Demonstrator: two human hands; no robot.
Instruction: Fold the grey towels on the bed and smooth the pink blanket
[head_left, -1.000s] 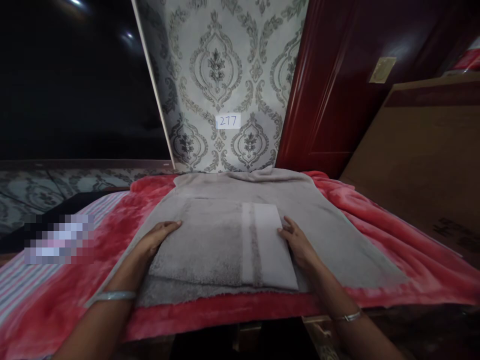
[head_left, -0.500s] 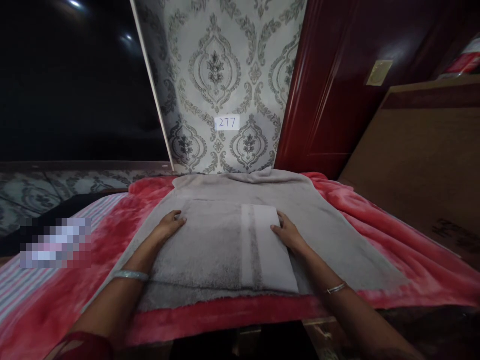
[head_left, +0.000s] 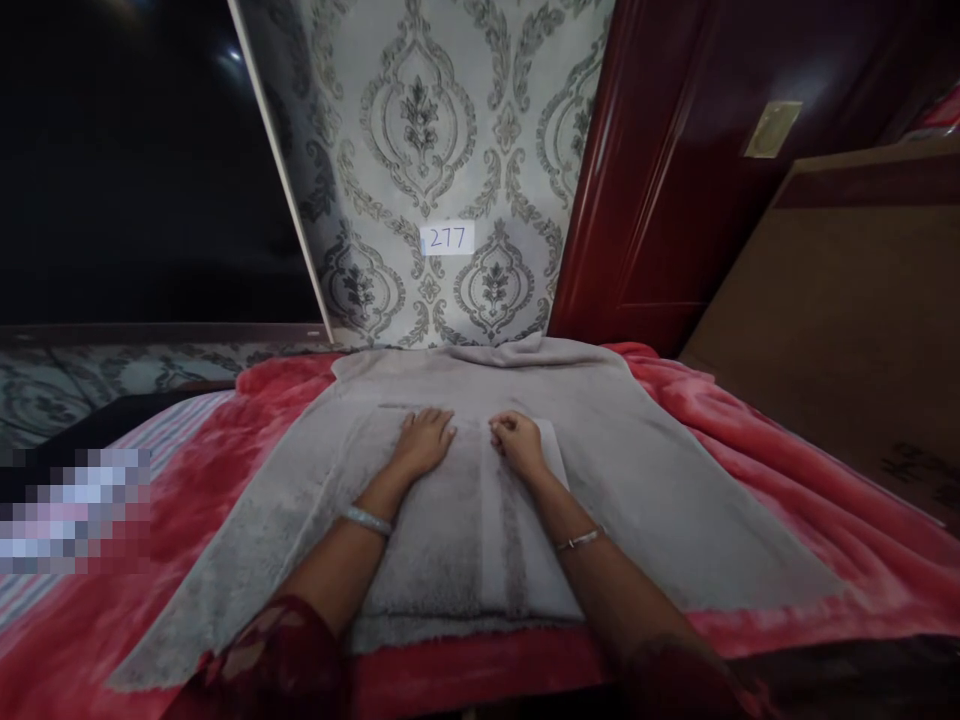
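- Blanket (head_left: pixel 750 520), red and plush, covering the bed and hanging over the near edge; soft footing, likely to let anything on it creep under a push.
- Spread towel (head_left: pixel 660 480), grey, laid flat over the blanket from near edge to far edge, bunched slightly against the wall; could ruck further if dragged along.
- Folded towel (head_left: pixel 450 540), grey with a pale stripe, lying on the spread towel at the middle of the near edge; layers loose, so uneven pressure could skew the fold or slide the top layer off square.
- Left hand (head_left: pixel 424 440), fingers spread flat, palm pressing the folded towel's far edge.
- Right hand (head_left: pixel 517 442), just beside the left, fingers curled in on the same far edge; whether pinching cloth or only pressing, cannot tell. Mismatched hold could pull one corner ahead.
- Label (head_left: pixel 447 238) reading 277 on patterned wall (head_left: pixel 420 120) beyond the far edge.
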